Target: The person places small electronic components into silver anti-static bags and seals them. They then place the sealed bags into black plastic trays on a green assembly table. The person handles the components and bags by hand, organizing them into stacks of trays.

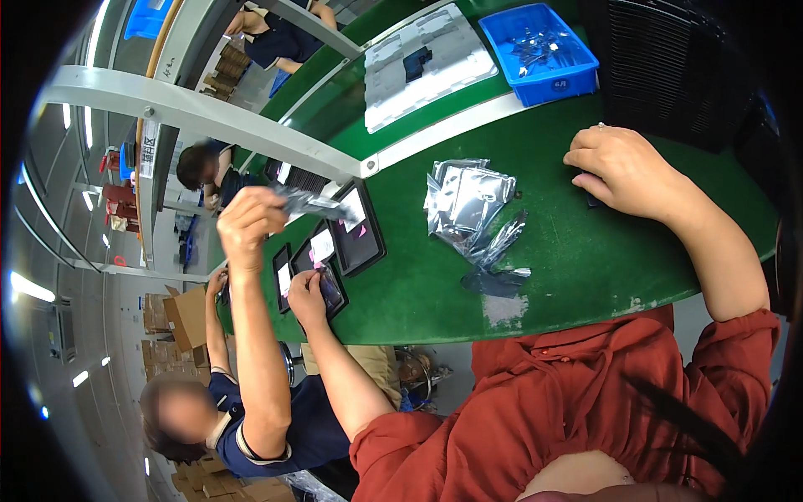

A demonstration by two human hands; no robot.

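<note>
Left hand (pixel 307 297): at the trays (pixel 361 249); cannot tell whether pinching. Right hand (pixel 617 170): curled on the table (pixel 577 259) (grip hidden). Co-worker's hand (pixel 249 222) holds a pouch (pixel 311 203) nearby; crossing reaches could collide. Between the person's hands, loosely piled bags (pixel 473 201) could slide if nudged.

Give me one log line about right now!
Left hand: at black tray; right hand: over green tabletop; co-worker's hand: holding raised bag; silvery bags: heaped on tabletop

Dark glossy item (pixel 333 289); within black tray (pixel 340 310).
</note>
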